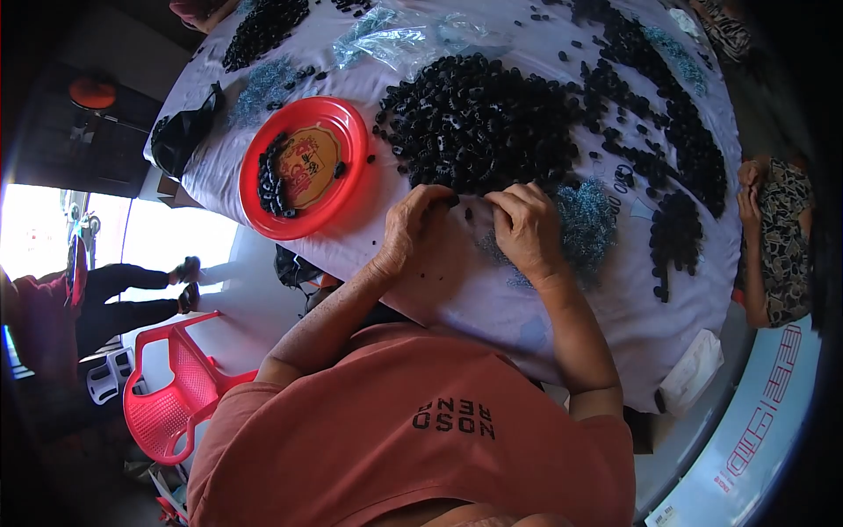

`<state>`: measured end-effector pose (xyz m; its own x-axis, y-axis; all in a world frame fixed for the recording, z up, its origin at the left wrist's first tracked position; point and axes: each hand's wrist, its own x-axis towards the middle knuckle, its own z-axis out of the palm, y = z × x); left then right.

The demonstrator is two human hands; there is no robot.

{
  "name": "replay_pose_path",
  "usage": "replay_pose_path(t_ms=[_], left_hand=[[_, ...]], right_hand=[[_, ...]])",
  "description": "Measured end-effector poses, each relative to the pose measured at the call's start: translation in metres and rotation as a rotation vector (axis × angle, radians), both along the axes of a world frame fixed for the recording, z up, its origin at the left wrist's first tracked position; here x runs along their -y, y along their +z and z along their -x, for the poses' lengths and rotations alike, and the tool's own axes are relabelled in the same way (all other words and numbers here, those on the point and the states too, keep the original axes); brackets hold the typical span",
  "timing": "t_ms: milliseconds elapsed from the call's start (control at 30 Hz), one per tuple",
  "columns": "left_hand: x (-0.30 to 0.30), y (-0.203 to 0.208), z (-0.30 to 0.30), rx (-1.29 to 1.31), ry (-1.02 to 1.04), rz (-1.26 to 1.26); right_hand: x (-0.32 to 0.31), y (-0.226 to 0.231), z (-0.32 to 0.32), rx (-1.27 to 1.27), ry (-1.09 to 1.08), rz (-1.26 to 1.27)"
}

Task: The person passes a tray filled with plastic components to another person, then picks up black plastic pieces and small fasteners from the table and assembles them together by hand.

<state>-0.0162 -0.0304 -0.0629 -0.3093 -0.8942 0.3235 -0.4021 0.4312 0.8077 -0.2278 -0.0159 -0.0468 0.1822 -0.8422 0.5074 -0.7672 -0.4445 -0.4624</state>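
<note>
A: What's hard to read from my end?

B: Fingertips, mostly! The left hand (411, 227) curls round a dark piece (451, 201), nearly swallowed by the fingers. The right hand (530, 230) has thumb and fingers bunched together; I can't tell whether they pinch anything. The far table edge is cut off up top.

A: And the black parts?

B: I see the big black pile (483, 114) just beyond both hands. Bluish bits (592, 224) spread right of the right hand, partly hidden under it.
</note>
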Motion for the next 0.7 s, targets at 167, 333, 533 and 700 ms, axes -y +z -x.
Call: replay_pose_path(t_ms=[167,333,533,700], left_hand=[[0.000,0.001,0.004,0.061,-0.001,-0.020],[-0.001,-0.001,-0.002,0.042,0.015,0.011],[-0.002,0.007,0.005,0.063,0.017,0.041],[-0.002,0.008,0.006,0.050,-0.005,0.088]], right_hand=[[-0.005,0.003,-0.003,0.062,0.019,0.009],[-0.003,0.002,-0.009,0.081,0.022,-0.040],[-0.007,0.000,-0.013,0.036,0.177,-0.111],[-0.008,-0.002,-0.013,-0.001,0.189,-0.084]])
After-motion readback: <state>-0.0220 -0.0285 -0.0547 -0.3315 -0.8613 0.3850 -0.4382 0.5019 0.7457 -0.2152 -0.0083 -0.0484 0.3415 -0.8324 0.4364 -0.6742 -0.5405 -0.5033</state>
